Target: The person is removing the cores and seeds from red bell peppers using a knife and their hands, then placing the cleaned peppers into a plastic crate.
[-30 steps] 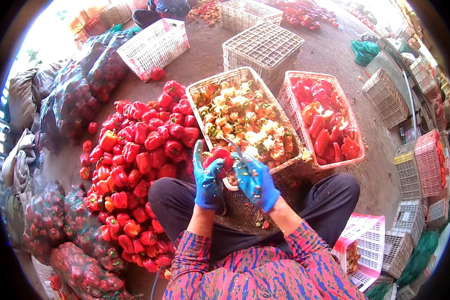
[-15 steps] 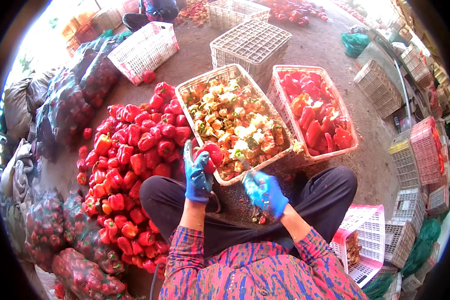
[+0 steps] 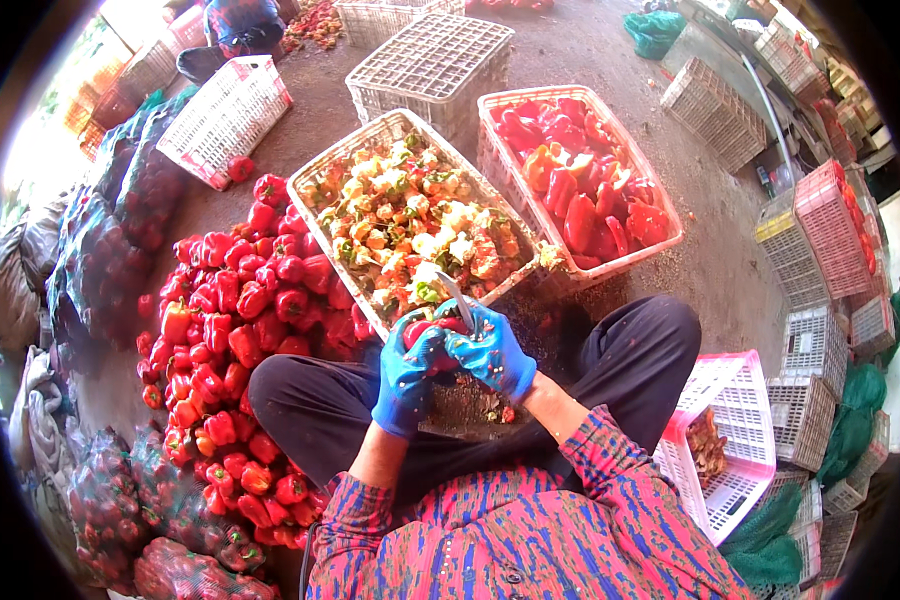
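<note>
Both hands wear blue gloves and meet over the near edge of a crate of trimmed pepper cores [image 3: 315, 255]. My left hand [image 3: 407, 378] is closed around a red bell pepper [image 3: 422, 332], which the fingers partly cover. Against it, my right hand [image 3: 498, 352] grips a knife [image 3: 457, 298] with its blade pointing up and away from me; its handle is hidden in the glove. Left of my knee lies a large heap of whole red bell peppers [image 3: 232, 345]. A pinkish crate [image 3: 625, 262] of cut red pepper pieces [image 3: 585, 195] stands to the right.
An upturned crate [image 3: 430, 62] sits behind the cores. Mesh sacks of peppers [image 3: 110, 260] line the left side. A white-pink crate [image 3: 735, 440] lies tipped by my right knee, near stacked crates [image 3: 810, 350]. Another person [image 3: 240, 28] sits at the far left.
My right hand has come left and up to the pepper, bringing the knife against it. The whole view has shifted, with the crates now further left and higher.
</note>
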Demonstrator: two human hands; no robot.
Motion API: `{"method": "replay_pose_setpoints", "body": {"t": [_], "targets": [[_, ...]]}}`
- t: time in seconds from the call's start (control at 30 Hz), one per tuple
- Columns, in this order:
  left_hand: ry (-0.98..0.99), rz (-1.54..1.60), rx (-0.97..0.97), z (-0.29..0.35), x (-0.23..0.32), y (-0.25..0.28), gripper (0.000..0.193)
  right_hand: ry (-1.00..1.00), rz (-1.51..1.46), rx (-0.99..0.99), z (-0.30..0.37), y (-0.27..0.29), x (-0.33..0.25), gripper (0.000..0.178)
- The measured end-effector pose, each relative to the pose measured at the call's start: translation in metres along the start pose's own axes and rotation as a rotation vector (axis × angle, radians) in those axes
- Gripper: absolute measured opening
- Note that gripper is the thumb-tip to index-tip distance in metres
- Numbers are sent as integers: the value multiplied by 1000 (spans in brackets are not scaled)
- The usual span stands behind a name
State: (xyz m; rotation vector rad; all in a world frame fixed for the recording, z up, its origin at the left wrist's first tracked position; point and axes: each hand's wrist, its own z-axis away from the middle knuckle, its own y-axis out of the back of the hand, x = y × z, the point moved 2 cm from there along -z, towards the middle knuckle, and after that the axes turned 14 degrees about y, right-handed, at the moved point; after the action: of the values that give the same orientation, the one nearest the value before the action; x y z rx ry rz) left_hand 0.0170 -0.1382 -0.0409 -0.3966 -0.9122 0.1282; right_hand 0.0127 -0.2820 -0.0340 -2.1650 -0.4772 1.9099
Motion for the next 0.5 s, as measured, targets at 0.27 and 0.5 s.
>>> {"method": "replay_pose_setpoints", "body": {"t": [0.27, 0.5], "targets": [[49, 282, -365, -28, -21, -30, 26, 5, 4, 258, 22, 42, 5, 27], [248, 475, -187, -75, -50, -59, 21, 196, 43, 534, 33, 77, -28, 12]]}}
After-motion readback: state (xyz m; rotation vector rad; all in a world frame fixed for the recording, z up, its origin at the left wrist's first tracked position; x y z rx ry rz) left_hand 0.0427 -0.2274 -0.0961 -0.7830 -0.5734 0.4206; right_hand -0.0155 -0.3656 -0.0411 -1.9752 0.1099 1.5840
